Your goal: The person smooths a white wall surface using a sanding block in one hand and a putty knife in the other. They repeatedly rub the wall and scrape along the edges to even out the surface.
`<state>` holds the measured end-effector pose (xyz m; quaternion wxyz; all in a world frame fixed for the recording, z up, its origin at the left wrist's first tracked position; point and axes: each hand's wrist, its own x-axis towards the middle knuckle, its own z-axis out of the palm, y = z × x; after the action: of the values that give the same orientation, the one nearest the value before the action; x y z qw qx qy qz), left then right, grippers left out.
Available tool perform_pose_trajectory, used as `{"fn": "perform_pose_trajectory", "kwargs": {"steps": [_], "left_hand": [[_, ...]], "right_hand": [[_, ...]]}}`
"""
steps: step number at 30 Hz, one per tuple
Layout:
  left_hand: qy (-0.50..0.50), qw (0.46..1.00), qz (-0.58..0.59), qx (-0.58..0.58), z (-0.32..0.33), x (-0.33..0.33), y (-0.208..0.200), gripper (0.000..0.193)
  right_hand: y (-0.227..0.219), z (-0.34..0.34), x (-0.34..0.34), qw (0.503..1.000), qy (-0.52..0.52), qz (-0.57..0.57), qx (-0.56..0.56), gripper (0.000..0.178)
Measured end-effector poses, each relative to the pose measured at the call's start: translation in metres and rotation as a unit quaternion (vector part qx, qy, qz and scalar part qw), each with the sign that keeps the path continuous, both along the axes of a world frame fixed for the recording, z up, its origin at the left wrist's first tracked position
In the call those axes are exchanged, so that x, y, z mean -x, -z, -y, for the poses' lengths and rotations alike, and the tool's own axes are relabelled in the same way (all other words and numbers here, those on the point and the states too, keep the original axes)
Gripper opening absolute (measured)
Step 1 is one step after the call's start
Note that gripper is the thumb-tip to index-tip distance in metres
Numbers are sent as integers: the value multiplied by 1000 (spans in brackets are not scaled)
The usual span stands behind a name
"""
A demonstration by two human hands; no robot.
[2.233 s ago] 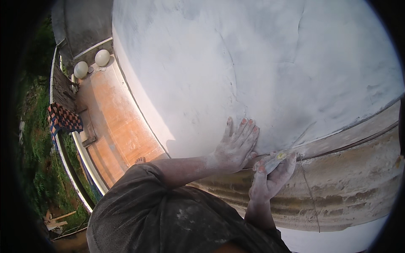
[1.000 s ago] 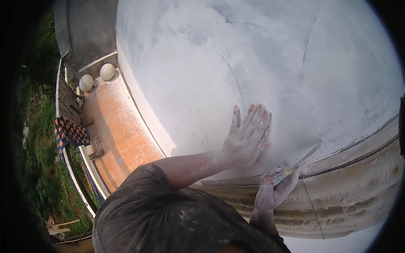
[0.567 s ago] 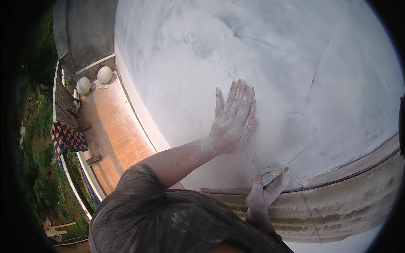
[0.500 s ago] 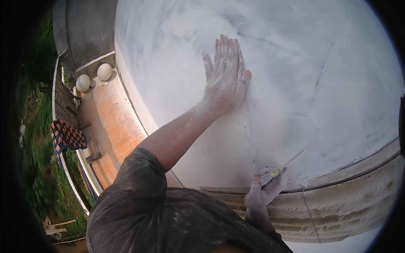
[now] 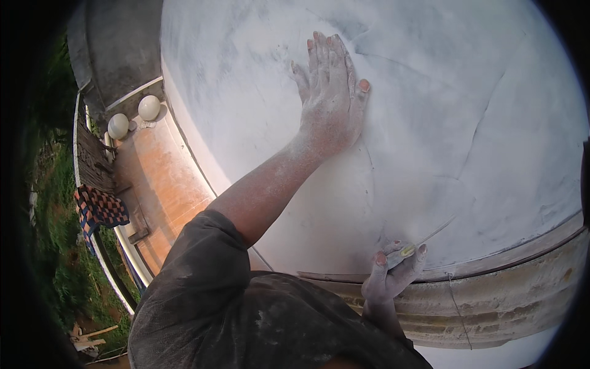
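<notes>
My left hand (image 5: 332, 101), coated in white dust, lies flat against the pale, dusty wall (image 5: 430, 129) with its fingers stretched upward and its thumb to the right. Thin cracks run across the wall beside and above it. Lower down, near the wall's bottom edge, my right hand (image 5: 393, 270) is closed around a dusty hand tool (image 5: 405, 251) like a screwdriver. A long thin metal shaft sticks out from its yellowish handle end, slanting up to the right. The fingers cover most of the handle, and I cannot tell whether the tip touches the wall.
Corrugated sheeting (image 5: 491, 313) runs below the wall's lower edge. To the left lies a tiled orange floor (image 5: 163, 178) with two white globes (image 5: 149, 107) at its far end. A checked cloth (image 5: 101, 206) hangs over the railing, with greenery beyond.
My left hand has slid slightly up the wall, staying flat. The right hand with the tool appears a little further right, while the whole view has shifted slightly.
</notes>
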<state>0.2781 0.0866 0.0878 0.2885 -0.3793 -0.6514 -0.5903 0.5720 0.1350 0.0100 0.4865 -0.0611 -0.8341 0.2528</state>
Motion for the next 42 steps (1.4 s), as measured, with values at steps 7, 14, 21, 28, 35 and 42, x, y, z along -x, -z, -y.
{"fn": "perform_pose_trajectory", "kwargs": {"steps": [7,14,21,28,35,42], "left_hand": [[-72,997,6,25,4,26,-1,74],[2,986,-125,107,7,-28,42,74],[-49,997,43,-32,4,41,-3,75],[-29,996,-34,71,9,27,-2,70],[-3,987,-115,112,6,-15,26,69],[-44,998,40,-8,6,32,-15,72]], "right_hand": [[-1,-4,-2,1000,-2,4,6,76],[3,-12,2,996,41,45,-66,70],[9,-12,-4,997,47,67,-1,81],[8,-15,-4,997,38,33,-55,77],[5,-15,2,997,-26,7,-77,78],[17,-23,-3,990,32,74,-112,81]]}}
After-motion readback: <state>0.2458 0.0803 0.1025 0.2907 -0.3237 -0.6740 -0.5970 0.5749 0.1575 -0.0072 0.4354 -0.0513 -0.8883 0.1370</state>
